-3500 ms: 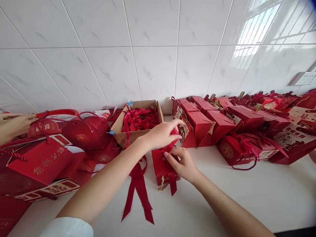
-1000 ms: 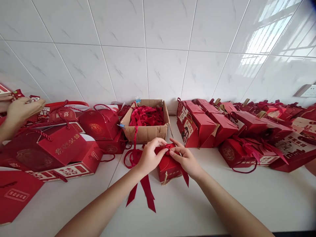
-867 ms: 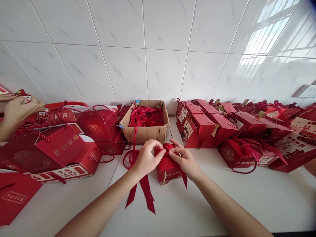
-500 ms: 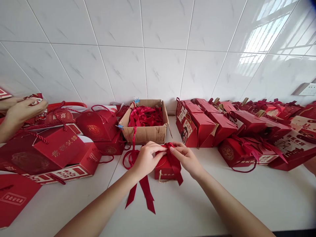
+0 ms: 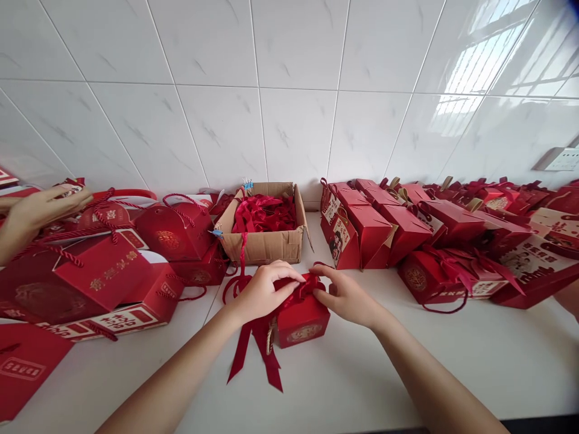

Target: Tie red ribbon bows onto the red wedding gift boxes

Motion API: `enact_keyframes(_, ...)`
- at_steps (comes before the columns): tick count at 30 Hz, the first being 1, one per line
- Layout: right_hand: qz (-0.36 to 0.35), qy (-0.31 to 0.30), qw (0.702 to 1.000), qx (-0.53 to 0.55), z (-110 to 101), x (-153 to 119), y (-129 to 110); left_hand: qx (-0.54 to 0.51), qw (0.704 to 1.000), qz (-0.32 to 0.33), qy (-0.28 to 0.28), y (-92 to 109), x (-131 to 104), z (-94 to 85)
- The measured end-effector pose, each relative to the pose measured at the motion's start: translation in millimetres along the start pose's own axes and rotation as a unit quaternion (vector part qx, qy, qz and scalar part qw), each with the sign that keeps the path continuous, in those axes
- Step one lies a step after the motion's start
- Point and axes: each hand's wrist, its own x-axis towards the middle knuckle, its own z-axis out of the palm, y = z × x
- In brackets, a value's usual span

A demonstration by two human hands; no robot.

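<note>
A small red gift box (image 5: pixel 302 320) with a gold emblem on its front stands on the white counter (image 5: pixel 353 380) just before me. A red ribbon (image 5: pixel 298 288) is knotted on its top. My left hand (image 5: pixel 261 290) pinches the ribbon at the box's left top edge. My right hand (image 5: pixel 346 293) holds the ribbon at the right top edge. Loose red ribbon tails (image 5: pixel 259 355) trail down the counter on the left of the box.
A cardboard box (image 5: pixel 266 242) full of red ribbons sits against the tiled wall behind. Several red gift boxes (image 5: pixel 375 226) line the right; larger red boxes and bags (image 5: pixel 104 271) pile at the left. Another person's hand (image 5: pixel 38 208) reaches in at far left.
The small box has been turned so its emblem face looks toward me, and it sits a little nearer. Both my hands stayed on the ribbon at its top. The other person's hand shifted slightly.
</note>
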Motion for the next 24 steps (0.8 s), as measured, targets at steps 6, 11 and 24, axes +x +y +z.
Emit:
enact_keyframes(6,-0.009,-0.003,0.999,-0.032,-10,0,8,0.008,1.000,0.005,0.000,3,-2,-1.2)
enact_keyframes(11,0.005,-0.020,0.997,-0.074,-14,-1,6,0.026,0.999,0.043,0.015,0,-3,0.7)
enact_keyframes(24,0.132,-0.236,0.961,-0.050,-35,-19,-33,0.074,0.992,0.104,0.025,7,-6,-0.7)
